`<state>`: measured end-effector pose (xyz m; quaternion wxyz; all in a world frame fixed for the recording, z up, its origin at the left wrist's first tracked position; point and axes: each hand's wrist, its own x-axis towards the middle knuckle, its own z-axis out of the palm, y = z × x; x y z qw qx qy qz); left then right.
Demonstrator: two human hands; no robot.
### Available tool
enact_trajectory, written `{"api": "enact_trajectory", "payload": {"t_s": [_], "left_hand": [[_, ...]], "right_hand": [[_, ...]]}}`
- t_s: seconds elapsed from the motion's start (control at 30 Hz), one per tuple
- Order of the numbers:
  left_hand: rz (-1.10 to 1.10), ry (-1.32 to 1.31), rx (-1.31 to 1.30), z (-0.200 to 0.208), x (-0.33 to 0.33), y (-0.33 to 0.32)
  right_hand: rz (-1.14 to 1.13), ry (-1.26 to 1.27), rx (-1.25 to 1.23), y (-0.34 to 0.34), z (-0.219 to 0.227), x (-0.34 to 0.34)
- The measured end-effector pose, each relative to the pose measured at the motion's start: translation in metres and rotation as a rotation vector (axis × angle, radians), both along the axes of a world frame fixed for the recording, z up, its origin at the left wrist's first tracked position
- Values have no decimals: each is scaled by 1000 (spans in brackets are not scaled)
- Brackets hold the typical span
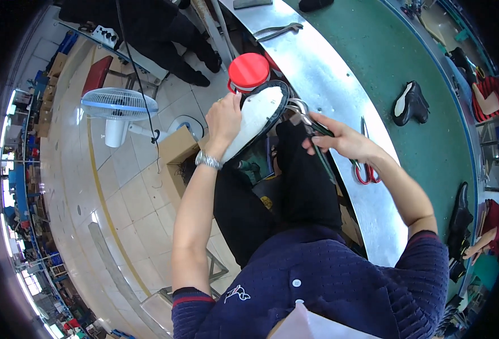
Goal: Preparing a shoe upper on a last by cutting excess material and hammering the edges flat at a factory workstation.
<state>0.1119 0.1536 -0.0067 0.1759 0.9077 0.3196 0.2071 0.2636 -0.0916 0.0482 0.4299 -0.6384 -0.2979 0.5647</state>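
My left hand (225, 120) is closed round the near side of a black shoe (256, 111), whose white sole side faces up. The shoe is tilted above my knees, its rounded end pointing away from me. My right hand (344, 139) grips pincers (304, 117) with green handles, fingers bent round them. Their metal jaws are at the shoe's black edge, near the rounded end; whether they pinch the edge I cannot tell.
A red-lidded tub (249, 70) stands beyond the shoe. On the metal bench (334, 70) lie other pincers (277, 32) and red-handled scissors (366, 173). A black shoe (412, 105) sits on the green surface (368, 53). Left are a fan (118, 107) and a cardboard box (176, 161). People work nearby.
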Motion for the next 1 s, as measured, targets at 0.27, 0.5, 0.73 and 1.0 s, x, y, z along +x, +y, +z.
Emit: {"api": "enact_trajectory", "payload": {"t_s": [0.27, 0.5, 0.73, 1.0], "left_hand": [[-345, 42, -455, 30, -31, -41], [-188, -43, -140, 9, -40, -88], [-251, -123, 94, -9, -53, -86], [-256, -79, 283, -14, -44, -88]], "right_hand": [[561, -180, -244, 92, 33, 20], [387, -697, 43, 45, 18, -22], [576, -1230, 152, 39, 24, -11], [269, -1195, 228, 67, -16, -15]]}}
